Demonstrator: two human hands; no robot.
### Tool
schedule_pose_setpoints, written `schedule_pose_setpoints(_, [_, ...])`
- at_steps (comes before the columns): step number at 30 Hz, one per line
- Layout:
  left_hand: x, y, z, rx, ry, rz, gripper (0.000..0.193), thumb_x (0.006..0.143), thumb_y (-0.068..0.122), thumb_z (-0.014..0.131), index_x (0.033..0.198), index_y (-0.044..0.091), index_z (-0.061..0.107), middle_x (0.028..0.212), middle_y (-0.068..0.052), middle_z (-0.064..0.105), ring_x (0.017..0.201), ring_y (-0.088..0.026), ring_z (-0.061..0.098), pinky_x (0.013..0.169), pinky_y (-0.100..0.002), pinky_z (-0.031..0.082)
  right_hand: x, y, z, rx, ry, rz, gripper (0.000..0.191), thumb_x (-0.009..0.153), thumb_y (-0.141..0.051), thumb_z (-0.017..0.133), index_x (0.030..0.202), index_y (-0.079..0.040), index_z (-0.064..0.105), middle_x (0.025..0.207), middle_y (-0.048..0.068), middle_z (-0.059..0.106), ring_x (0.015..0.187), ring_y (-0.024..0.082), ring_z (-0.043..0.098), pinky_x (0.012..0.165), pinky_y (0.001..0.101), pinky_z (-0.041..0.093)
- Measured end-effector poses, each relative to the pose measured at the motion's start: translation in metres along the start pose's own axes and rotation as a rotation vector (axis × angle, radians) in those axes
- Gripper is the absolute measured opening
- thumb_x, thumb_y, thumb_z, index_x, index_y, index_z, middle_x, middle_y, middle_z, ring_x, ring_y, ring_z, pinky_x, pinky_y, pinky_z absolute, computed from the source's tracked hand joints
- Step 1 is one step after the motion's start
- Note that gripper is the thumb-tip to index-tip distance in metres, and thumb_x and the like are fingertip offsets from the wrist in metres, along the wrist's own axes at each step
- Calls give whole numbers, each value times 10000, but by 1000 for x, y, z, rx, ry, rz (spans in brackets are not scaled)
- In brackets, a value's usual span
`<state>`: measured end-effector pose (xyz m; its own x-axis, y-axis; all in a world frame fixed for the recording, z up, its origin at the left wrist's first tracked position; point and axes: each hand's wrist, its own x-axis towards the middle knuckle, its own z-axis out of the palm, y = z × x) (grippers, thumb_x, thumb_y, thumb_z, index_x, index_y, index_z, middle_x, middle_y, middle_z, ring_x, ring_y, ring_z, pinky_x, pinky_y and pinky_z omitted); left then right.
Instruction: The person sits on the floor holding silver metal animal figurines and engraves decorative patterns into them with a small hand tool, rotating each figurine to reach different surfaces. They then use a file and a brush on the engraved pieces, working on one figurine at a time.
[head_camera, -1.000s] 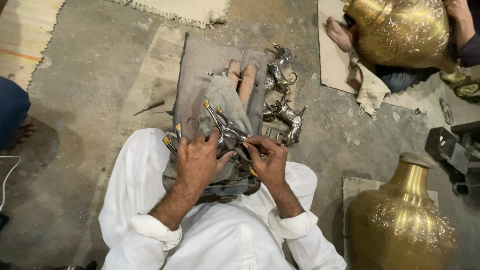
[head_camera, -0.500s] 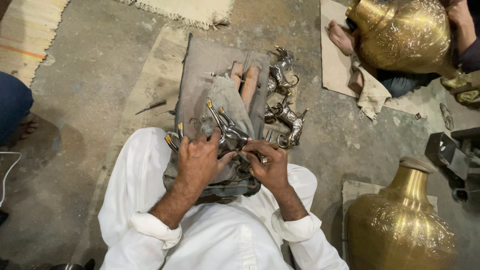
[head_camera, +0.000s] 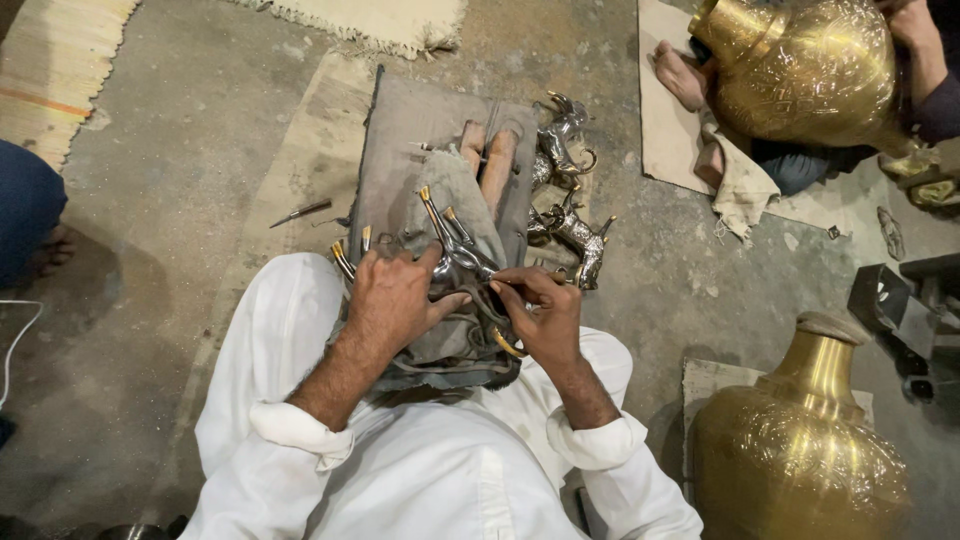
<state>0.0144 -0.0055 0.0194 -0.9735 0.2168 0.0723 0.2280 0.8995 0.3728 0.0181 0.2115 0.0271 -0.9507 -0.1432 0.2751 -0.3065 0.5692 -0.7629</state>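
My left hand (head_camera: 398, 297) presses a small silver metal animal figure (head_camera: 452, 252) with brass-tipped legs down on a grey cloth (head_camera: 420, 150) over my lap. My right hand (head_camera: 538, 312) pinches a thin metal tool against the figure's body, fingers closed around it. Brass-tipped legs stick up between the two hands and past the left knuckles. Most of the figure is hidden under my palms.
Several more silver figures (head_camera: 565, 190) lie to the right of the cloth. A loose metal tool (head_camera: 300, 212) lies on the concrete floor at the left. A large brass vase (head_camera: 800, 440) stands at lower right. Another person holds a second brass vase (head_camera: 800, 70) at top right.
Both hands stay on the figure with only small shifts. The view has drifted slightly.
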Motion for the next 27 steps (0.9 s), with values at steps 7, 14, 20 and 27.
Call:
schedule_pose_setpoints(7, [1, 0, 3, 11, -33, -18, 796, 808, 699, 708, 1325, 101, 617, 875, -159, 743, 942, -305, 718, 1033, -484, 438, 9, -7, -5, -42, -56, -119, 116, 888, -30, 788, 1002, -18, 775, 891, 94, 792, 731, 133, 758, 651, 262, 605])
schedule_pose_setpoints(14, [4, -1, 1, 31, -127, -31, 817, 841, 706, 674, 1381, 102, 572, 889, -139, 744, 926, -264, 725, 1065, -488, 417, 24, -8, -22, -25, -250, -186, 129, 884, -18, 771, 1012, -28, 773, 933, 91, 786, 831, 172, 789, 726, 287, 660])
schedule_pose_setpoints(20, [3, 1, -2, 16, -113, -32, 822, 830, 711, 675, 1376, 105, 575, 891, -133, 749, 913, -269, 729, 1047, -493, 420, 34, -9, -31, -84, -351, -232, 139, 853, -27, 792, 989, -38, 770, 914, 92, 784, 807, 198, 780, 653, 303, 632])
schedule_pose_setpoints(27, [2, 1, -3, -3, -141, -49, 820, 837, 723, 661, 1384, 118, 575, 827, -130, 748, 899, -273, 731, 1040, -483, 425, 41, -4, -36, -91, -399, -377, 139, 828, 10, 789, 946, -54, 755, 949, 74, 786, 872, 230, 777, 741, 327, 622])
